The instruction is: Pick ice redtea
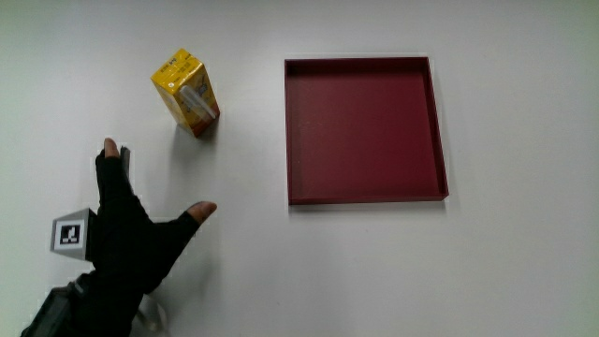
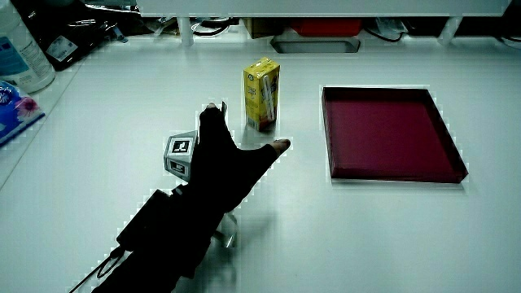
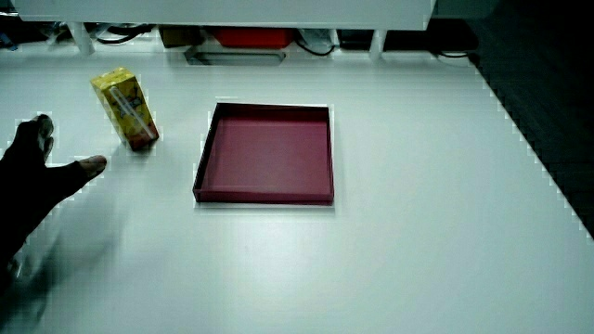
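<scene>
A yellow ice red tea carton (image 1: 187,92) stands upright on the white table, with a straw taped to its face; both side views show it too (image 2: 261,95) (image 3: 125,109). The hand (image 1: 131,234) in its black glove hovers over the table nearer to the person than the carton, a short gap apart from it. Its fingers are spread wide, thumb (image 1: 198,215) stretched out, and it holds nothing. A patterned cube (image 1: 71,231) sits on its back. Both side views show the hand (image 2: 216,167) (image 3: 37,181) reaching toward the carton.
A shallow dark red tray (image 1: 440,131) lies beside the carton, with nothing in it, also in both side views (image 2: 391,167) (image 3: 264,193). A bottle and a packet (image 2: 20,73) stand at the table's edge in a side view.
</scene>
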The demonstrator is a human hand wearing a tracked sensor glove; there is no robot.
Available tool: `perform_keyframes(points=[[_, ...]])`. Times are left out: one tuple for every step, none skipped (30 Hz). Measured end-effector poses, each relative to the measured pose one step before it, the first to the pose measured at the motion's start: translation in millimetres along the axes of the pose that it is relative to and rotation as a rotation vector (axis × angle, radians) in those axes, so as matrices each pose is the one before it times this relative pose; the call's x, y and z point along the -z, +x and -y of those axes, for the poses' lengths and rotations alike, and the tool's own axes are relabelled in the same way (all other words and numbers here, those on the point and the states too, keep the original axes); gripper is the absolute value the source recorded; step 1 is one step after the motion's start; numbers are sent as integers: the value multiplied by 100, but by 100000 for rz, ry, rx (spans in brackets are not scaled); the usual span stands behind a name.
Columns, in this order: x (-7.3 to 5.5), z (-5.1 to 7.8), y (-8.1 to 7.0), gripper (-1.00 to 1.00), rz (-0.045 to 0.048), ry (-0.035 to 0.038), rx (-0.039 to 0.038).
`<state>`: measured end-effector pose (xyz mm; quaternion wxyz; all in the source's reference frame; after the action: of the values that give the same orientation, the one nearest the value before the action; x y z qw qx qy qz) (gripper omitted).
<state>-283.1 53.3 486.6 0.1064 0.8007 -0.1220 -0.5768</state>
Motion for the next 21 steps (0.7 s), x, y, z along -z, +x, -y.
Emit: perform_keyframes(points=[[37, -391, 142, 0, 904, -130, -215], [77, -429, 119, 0, 982, -644, 604], [75, -430, 115, 0, 982, -644, 604], [73, -431, 112, 0, 982, -644, 604], [122, -310, 229, 0, 2285, -142, 397], [-72, -373, -278, 0, -1358, 659, -756], [138, -300, 164, 0, 2325, -511, 968], [98, -234, 160, 0, 957, 64, 76], [20, -255, -20, 0, -674, 882, -1486], [51, -300, 24, 0, 949, 228, 403], [32, -277, -19, 0, 599, -142, 226], [-61, -306, -184, 0, -641, 354, -578], [118, -200, 221, 0, 2399, 214, 1112], [-17, -267, -187, 0, 1184, 436, -581], [14, -230, 13, 0, -1099, 993, -1156], [51, -288, -61, 0, 1461, 20, 475], [70, -224, 19, 0, 533, 141, -984], [2, -314, -147, 0, -296, 879, 306], [10, -327, -225, 0, 285, 301, -358], [143, -192, 208, 0, 184, -307, -278], [219, -139, 281, 0, 2429, -30, 419]])
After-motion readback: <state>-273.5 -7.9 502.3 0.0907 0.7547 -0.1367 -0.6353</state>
